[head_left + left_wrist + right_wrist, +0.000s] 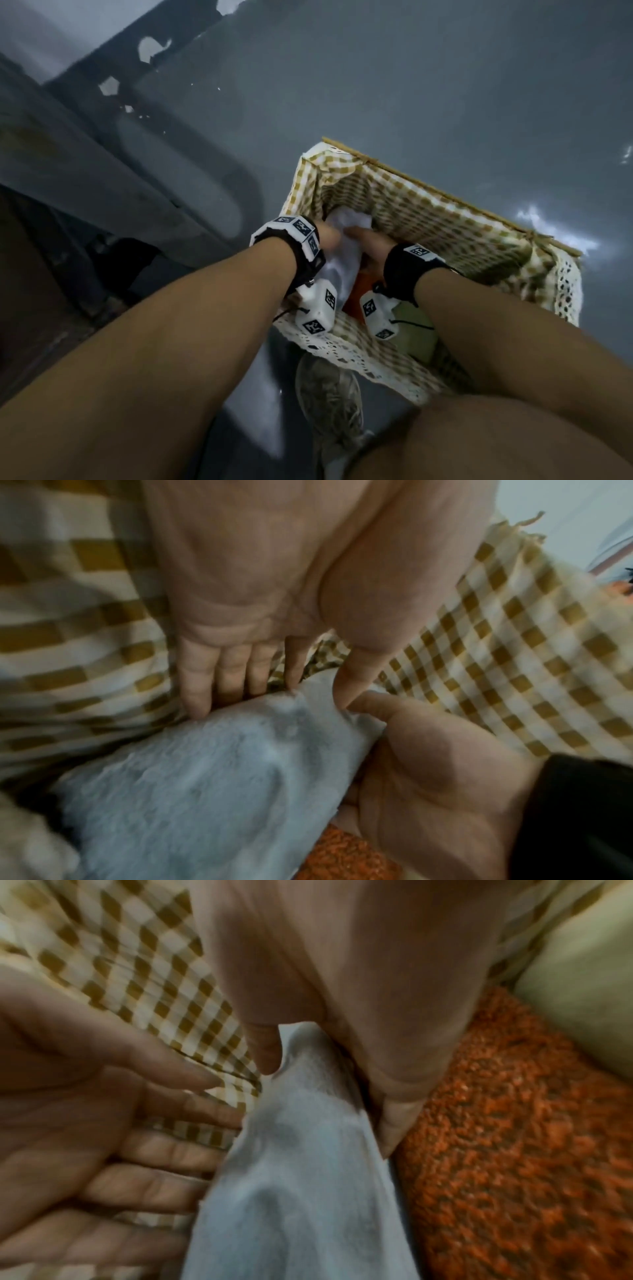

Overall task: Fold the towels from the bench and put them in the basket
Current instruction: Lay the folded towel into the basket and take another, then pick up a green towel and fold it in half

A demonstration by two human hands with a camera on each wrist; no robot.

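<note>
Nearest you, your two bare forearms reach down and forward, each wrist wrapped in a black strap with white marker blocks, and below them a grey shoe [329,401] stands on the floor just beside the basket's lace-trimmed near edge. Your hands are close together inside the basket [455,205], one on each flank of the white towel [346,250], which stands on edge between them. Your left hand [327,236] lies against the towel's left side with fingers [197,680] straight and together, the tips pressing down where the towel meets the checked lining [514,631], and the thumb reaching over the towel's top edge. Your right hand [370,246] is on the towel's right side: its thumb sits on the near face of the upper corner and its fingers [394,1123] run down the far face, so the corner is pinched between them. The two thumbs nearly meet at that top edge. Just to the right of the white towel, an orange towel [514,1123] lies in the basket, touching your right fingers, and beyond it a pale green towel [582,993] rests against the lining. Past the basket, the grey floor [411,85] spreads out, with a dark bench frame [85,161] off to your left.
</note>
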